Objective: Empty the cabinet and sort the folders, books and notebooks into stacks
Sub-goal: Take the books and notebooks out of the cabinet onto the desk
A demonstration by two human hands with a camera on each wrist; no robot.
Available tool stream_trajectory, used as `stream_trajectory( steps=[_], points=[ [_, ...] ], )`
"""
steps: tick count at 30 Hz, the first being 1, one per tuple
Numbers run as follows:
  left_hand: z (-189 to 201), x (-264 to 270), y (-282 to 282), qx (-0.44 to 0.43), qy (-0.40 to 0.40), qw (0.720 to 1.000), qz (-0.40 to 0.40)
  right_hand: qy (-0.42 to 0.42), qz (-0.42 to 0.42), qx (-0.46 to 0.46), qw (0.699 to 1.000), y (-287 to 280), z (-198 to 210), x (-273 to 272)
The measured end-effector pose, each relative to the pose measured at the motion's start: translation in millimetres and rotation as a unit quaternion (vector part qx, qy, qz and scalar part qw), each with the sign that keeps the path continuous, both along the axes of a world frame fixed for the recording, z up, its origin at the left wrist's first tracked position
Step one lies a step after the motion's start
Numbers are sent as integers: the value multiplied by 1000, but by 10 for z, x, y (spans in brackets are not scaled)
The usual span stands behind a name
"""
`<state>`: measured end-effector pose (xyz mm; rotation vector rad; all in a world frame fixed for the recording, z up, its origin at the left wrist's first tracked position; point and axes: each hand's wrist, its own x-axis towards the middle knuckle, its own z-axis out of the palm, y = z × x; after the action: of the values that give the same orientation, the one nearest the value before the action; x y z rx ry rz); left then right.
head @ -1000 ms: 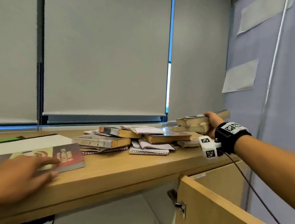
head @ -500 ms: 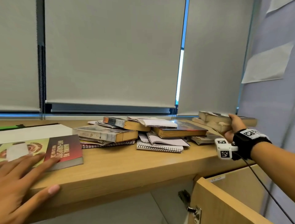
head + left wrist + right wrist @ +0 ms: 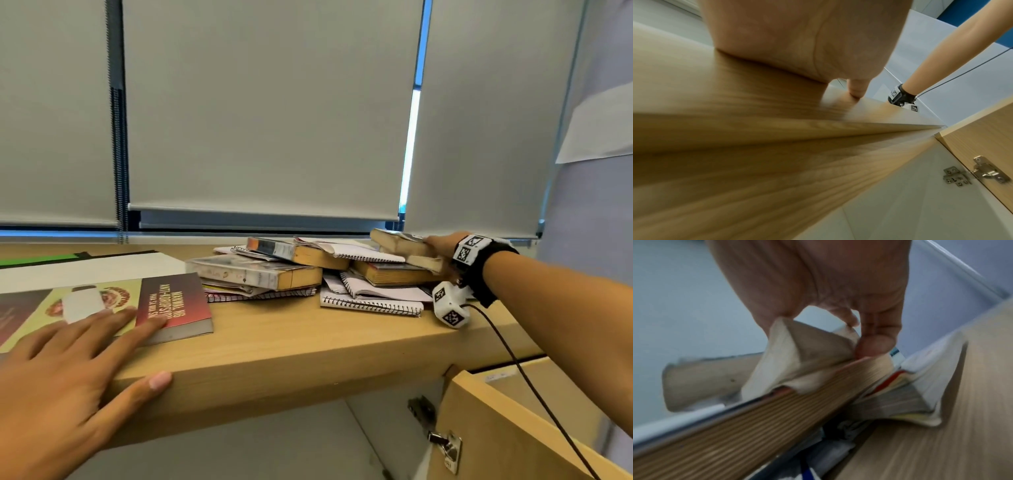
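Note:
My right hand (image 3: 442,245) grips two worn, yellowed paperbacks (image 3: 399,241) at the right end of a loose pile of books and spiral notebooks (image 3: 294,270) on the wooden countertop (image 3: 308,339). In the right wrist view the fingers (image 3: 875,344) pinch the paperbacks (image 3: 797,353) over a thick book's page edges (image 3: 777,410). My left hand (image 3: 68,370) lies flat with straight fingers on the counter's front edge, its fingertips on a red and green paperback (image 3: 171,305). The left wrist view shows the palm (image 3: 797,40) pressed on the wood.
A white folder (image 3: 89,270) and a green one (image 3: 37,261) lie behind the red book. Below the counter the cabinet stands open, its door (image 3: 513,435) swung out at the lower right. Roller blinds (image 3: 267,102) cover the window behind.
My right hand has carried the two paperbacks left and down onto the right end of the pile. My left hand slid forward along the counter edge onto the red book.

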<state>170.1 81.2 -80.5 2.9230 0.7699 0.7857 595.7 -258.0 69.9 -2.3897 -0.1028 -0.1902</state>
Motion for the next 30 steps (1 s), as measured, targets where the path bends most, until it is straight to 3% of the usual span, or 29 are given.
stream_trajectory(
  steps=[5, 8, 11, 14, 16, 18, 21, 23, 26, 30],
  points=[
    [34, -89, -112, 38, -4, 999, -31, -59, -92, -96, 989, -15, -29, 231],
    [136, -176, -233, 109, 13, 994, 2, -122, -90, -104, 983, 80, 73, -193],
    [259, -277, -440, 131, 15, 991, 5, -183, 2, -2, 983, 106, 197, -640],
    [244, -327, -510, 140, 11, 990, 6, -202, 207, 84, 954, 268, 204, -1348],
    [137, -362, -551, 153, 5, 988, 5, -209, 352, 55, 911, 337, -15, -1888],
    [-60, -434, -596, 167, -10, 986, -3, -217, 439, 25, 872, 528, -293, -2452],
    [-416, -567, -686, 190, -55, 980, -31, -206, 526, -25, 825, 709, -678, -3212],
    [-748, -662, -711, 179, -62, 979, -75, -201, 589, -108, 776, 816, -931, -3514],
    [-1319, -758, -628, 69, 6, 992, -101, -127, 633, -222, 731, 1104, -1540, -3632],
    [-1930, -733, -309, -125, 144, 981, 20, -24, 598, -349, 721, 1680, -2507, -3373]
  ],
)
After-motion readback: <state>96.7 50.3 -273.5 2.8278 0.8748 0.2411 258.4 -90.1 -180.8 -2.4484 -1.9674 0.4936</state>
